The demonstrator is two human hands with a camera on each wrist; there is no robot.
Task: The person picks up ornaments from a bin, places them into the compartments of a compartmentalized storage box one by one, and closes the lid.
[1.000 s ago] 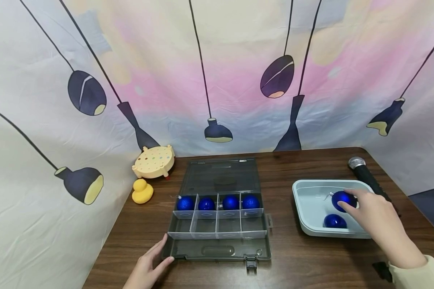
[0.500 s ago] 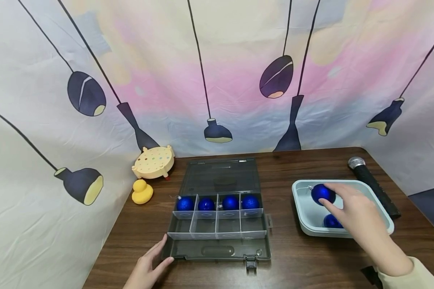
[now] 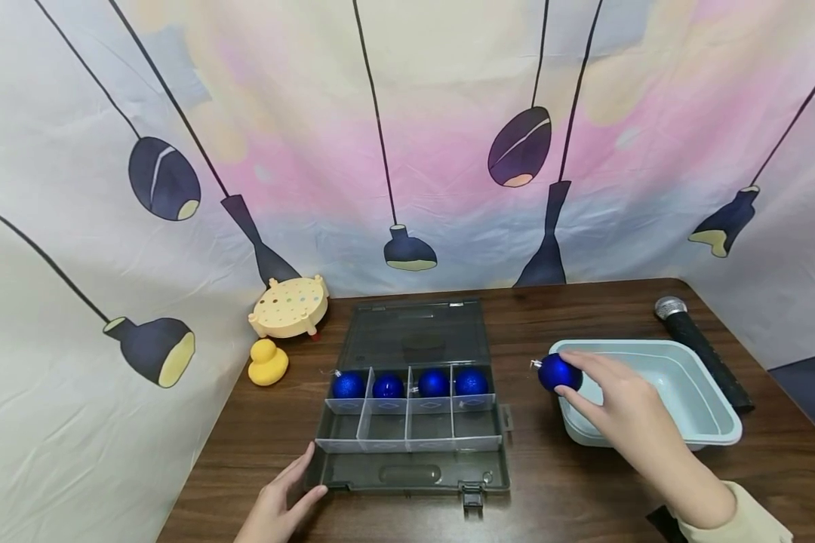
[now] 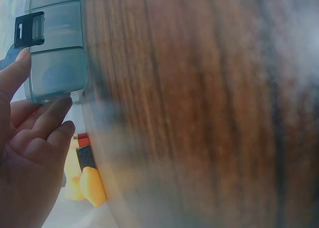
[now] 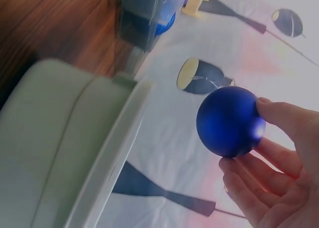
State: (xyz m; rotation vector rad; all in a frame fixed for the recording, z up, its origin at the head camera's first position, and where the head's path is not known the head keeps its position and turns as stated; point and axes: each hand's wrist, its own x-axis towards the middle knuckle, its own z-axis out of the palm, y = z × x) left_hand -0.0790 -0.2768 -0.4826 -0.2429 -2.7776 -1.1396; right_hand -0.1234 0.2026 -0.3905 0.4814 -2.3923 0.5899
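Observation:
My right hand pinches a shiny blue Christmas bauble between thumb and fingertips, over the left rim of the pale blue tray. In the right wrist view the bauble hangs clear of the tray wall. My left hand touches the front left corner of a dark see-through compartment box, its thumb at the front and fingers along the side. The box's lid is folded back. One blue bauble sits in each back-row compartment; the front-row ones hold nothing.
A microphone lies behind the tray's right side. At the far left are a yellow rubber duck and a round cream stand with short legs. A printed cloth hangs behind the table.
My right hand has lifted the bauble and carried it left, from inside the tray to its left rim. The tray's other bauble is now hidden behind my hand. My left hand stays put.

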